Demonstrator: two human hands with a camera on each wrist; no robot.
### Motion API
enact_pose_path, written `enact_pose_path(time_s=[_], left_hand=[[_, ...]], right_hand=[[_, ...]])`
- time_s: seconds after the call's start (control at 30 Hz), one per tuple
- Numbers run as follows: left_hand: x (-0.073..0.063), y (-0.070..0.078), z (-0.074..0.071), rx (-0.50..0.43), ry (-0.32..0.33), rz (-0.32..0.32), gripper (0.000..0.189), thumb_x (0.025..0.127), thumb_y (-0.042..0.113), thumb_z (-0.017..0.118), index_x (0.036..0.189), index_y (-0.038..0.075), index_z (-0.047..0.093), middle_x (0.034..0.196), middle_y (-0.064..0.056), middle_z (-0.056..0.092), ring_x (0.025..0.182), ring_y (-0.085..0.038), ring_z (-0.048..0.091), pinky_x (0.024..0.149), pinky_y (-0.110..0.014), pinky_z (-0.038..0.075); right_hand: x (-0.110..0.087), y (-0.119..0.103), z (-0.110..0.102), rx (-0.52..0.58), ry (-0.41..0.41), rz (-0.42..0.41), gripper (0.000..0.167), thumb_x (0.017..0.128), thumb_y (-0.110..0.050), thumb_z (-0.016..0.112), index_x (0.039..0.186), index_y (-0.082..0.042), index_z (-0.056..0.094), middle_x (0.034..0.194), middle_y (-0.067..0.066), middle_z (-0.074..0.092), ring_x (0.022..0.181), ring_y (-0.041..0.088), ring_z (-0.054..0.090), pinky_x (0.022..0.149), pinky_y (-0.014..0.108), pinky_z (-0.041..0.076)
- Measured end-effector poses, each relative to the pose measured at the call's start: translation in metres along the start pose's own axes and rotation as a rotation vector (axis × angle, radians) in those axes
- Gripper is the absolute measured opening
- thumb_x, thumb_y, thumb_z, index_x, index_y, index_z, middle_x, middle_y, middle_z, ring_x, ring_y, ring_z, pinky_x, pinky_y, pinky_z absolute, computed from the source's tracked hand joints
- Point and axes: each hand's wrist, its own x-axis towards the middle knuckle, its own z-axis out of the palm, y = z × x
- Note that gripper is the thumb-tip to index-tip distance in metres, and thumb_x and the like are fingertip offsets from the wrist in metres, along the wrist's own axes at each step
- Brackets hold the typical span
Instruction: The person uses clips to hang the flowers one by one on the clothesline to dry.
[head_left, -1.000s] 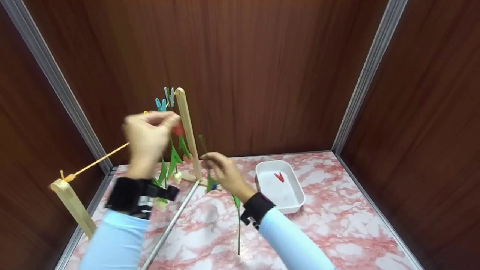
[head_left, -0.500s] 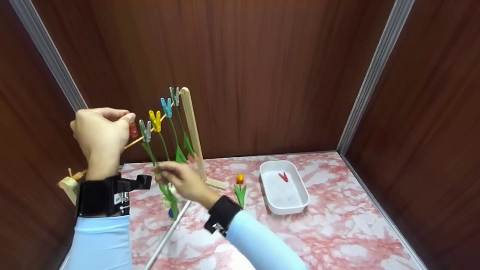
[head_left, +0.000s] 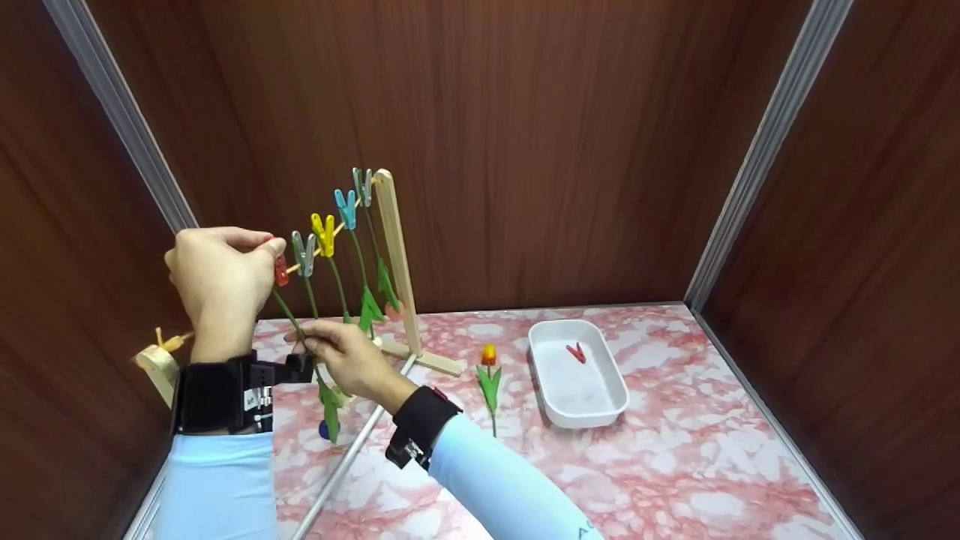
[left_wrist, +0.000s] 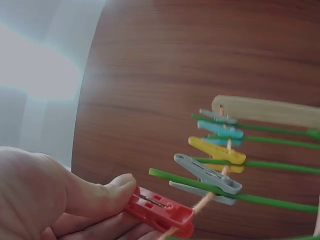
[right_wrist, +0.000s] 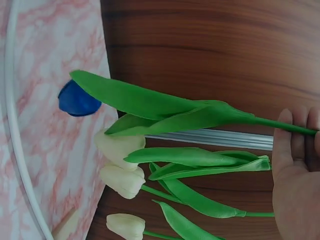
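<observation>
My left hand [head_left: 225,277] pinches a red clothespin [left_wrist: 162,207] between thumb and fingers, its mouth at the orange string [left_wrist: 202,203]. Whether it clamps anything is unclear. Lower and to the right, my right hand [head_left: 349,360] holds the green stem of a blue tulip [right_wrist: 80,98], which hangs head down. The stem's upper end reaches close to the red clothespin. Farther along the string sit a grey clothespin [head_left: 304,253], a yellow clothespin [head_left: 323,235], a light-blue clothespin [head_left: 345,208] and another grey clothespin [head_left: 363,186]. Each has a stem at it; white tulips [right_wrist: 122,181] hang below.
Wooden posts [head_left: 397,259] carry the string, joined low down by a pale rod [head_left: 352,450]. An orange-yellow tulip [head_left: 489,382] lies on the marbled table. Right of it stands a white tray [head_left: 585,418] containing a red clothespin [head_left: 576,352]. Brown panels surround the table.
Both hands have moved left past the hanging clothespins. The right hand has brought the blue tulip's stem from right of the post to beneath the red clothespin, which now meets the string.
</observation>
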Motion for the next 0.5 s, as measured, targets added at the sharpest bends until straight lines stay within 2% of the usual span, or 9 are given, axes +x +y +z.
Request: enact_pose_path(time_s=[0.13,0.23,0.37,0.5], left_hand=[[-0.0022,0.0019,-0.0013,-0.002,0.01,0.015,0.024,0.093,0.029,0.076,0.11,0.012,0.082,0.105,-0.011,0.078,0.113,-0.031,0.063,0.089,-0.042,0.046],[-0.0042,0.0048,-0.0042,-0.002,0.017,0.029,0.026,0.093,0.03,0.076,0.111,0.012,0.081,0.106,-0.011,0.078,0.113,-0.031,0.061,0.082,-0.037,0.046],[-0.0044,0.0083,-0.0065,0.005,0.013,0.03,0.026,0.093,0.031,0.076,0.112,0.013,0.081,0.109,-0.011,0.077,0.113,-0.03,0.06,0.075,-0.032,0.049],[-0.0012,0.0079,-0.0065,0.013,0.014,0.02,0.027,0.093,0.031,0.076,0.113,0.013,0.081,0.109,-0.01,0.077,0.113,-0.029,0.061,0.076,-0.031,0.049]], right_hand=[[0.0025,-0.0026,0.0017,-0.031,0.003,-0.024,0.025,0.105,0.003,0.05,0.118,0.003,0.071,0.099,0.014,0.074,0.085,0.0,0.063,0.078,0.018,0.055],[0.0015,-0.0042,0.0014,-0.042,-0.003,-0.032,0.024,0.105,0.003,0.05,0.116,0.004,0.071,0.096,0.013,0.073,0.084,0.001,0.063,0.079,0.024,0.057],[-0.0021,-0.0045,-0.0021,-0.043,-0.028,-0.041,0.023,0.105,0.003,0.049,0.117,0.005,0.069,0.103,0.016,0.072,0.088,0.002,0.063,0.085,0.033,0.06],[-0.0046,-0.0026,-0.0074,0.023,-0.072,-0.054,0.023,0.105,0.007,0.046,0.116,0.009,0.066,0.111,0.023,0.069,0.09,0.002,0.062,0.087,0.033,0.06]])
